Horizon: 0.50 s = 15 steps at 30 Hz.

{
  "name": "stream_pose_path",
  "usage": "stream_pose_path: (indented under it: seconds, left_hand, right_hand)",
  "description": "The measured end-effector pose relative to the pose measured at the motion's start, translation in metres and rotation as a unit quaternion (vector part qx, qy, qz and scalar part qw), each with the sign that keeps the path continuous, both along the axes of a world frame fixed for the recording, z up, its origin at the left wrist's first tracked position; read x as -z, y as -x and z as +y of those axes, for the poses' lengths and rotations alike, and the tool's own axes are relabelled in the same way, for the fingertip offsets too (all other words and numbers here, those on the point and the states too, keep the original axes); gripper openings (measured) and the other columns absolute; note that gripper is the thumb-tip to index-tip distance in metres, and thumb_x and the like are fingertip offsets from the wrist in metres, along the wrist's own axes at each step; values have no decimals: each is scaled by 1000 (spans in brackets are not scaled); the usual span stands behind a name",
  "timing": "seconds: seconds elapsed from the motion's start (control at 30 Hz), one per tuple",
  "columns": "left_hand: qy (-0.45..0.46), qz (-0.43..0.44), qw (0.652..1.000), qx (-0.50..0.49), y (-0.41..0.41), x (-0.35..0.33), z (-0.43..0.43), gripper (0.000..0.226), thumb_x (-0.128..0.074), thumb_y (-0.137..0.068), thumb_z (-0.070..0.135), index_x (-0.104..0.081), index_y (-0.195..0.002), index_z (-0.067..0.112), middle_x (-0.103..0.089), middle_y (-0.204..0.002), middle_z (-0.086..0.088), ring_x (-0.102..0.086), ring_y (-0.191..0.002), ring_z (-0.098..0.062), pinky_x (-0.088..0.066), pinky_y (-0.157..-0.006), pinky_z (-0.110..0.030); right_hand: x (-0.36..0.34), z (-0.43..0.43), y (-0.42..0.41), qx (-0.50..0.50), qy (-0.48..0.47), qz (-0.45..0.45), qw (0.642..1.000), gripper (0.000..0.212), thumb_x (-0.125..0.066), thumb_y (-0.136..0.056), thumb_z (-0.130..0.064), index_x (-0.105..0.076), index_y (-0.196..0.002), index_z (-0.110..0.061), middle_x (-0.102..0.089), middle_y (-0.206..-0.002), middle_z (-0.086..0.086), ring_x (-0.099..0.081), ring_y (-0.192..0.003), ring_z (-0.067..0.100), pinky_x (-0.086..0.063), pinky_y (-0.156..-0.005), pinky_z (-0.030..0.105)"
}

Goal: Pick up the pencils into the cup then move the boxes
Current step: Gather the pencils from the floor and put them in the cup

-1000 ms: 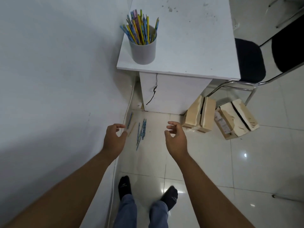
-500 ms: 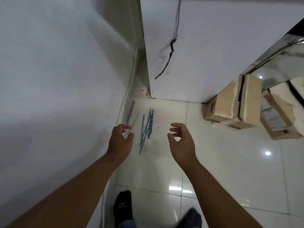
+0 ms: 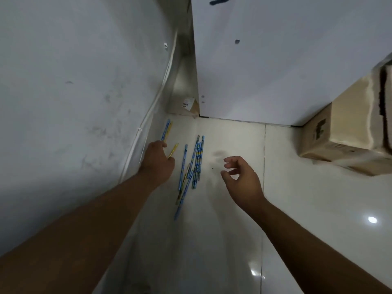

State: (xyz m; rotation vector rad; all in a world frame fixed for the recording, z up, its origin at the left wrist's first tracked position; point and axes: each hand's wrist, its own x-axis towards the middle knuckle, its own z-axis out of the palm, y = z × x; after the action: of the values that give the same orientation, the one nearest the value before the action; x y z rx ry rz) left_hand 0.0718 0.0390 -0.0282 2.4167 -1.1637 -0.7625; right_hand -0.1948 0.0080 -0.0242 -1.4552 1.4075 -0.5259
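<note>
The pencils [image 3: 198,160] lie loose on the floor [image 3: 212,240], most of them blue and bunched in a narrow, overlapping cluster between the two hands, so an exact count is hard to make. A blue pair [image 3: 166,130] lies apart, nearer the wall [image 3: 74,92], and a yellow pencil [image 3: 173,150] lies between the pair and the cluster. The left hand [image 3: 158,164] is seen from the back, reaching down beside the wall. It covers the near end of the yellow pencil, and one finger overlaps the near end of the pair. Its fingertips are hidden, so whether it grips anything cannot be told. The right hand [image 3: 244,181] hangs just right of the cluster, clear of it, with fingers loosely curled and nothing in them. The hands are well apart. A box [image 3: 339,128] stands at the right against a white panel [image 3: 275,71], cut off by the frame edge, its printing too blurred to read. A thin conduit [image 3: 157,92] runs down the wall. In the corner behind the panel's edge a scrap [image 3: 189,103] with a label shows only in part. Both forearms run out of the bottom of the view.
</note>
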Motion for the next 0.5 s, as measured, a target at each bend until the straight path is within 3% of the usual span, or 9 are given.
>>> stream_pose_path:
  seconds: [0.1, 0.23, 0.37, 0.5]
  left_hand:
    - [-48, -40, 998, 31, -19, 18, -38, 63, -71, -93, 25, -43, -145, 4, -46, -143, -19, -53, -126, -34, -48, -104, -41]
    - [-81, -84, 991, 64, -31, 37, -74, 83, -74, -92, 40, -33, -152, -1, -44, -150, -22, -50, -134, -37, -46, -106, -41]
    - [-170, -120, 972, 108, -32, 46, -103, 88, -71, -92, 48, -32, -152, -3, -47, -146, -21, -55, -128, -32, -51, -92, -34]
    - [-240, -112, 957, 116, -34, 44, -103, 77, -78, -85, 40, -48, -142, -3, -62, -118, -14, -68, -100, -24, -52, -65, -27]
  right_hand:
    - [29, -28, -7, -48, 27, 7, 998, 28, -75, -98, -26, -62, -122, -35, -67, -113, -19, -66, -100, 6, -49, -76, 14]
    - [57, -65, -19, -79, 68, 8, 995, 29, -76, -97, -28, -63, -122, -37, -66, -112, -20, -66, -92, 5, -47, -69, 4]
    - [80, -91, -24, -126, 105, 40, 986, 29, -76, -97, -28, -64, -123, -33, -67, -110, -13, -63, -75, 7, -45, -69, 13]
    - [83, -89, -19, -119, 102, 48, 987, 28, -75, -97, -27, -64, -122, -32, -67, -106, -11, -58, -71, 2, -45, -73, 20]
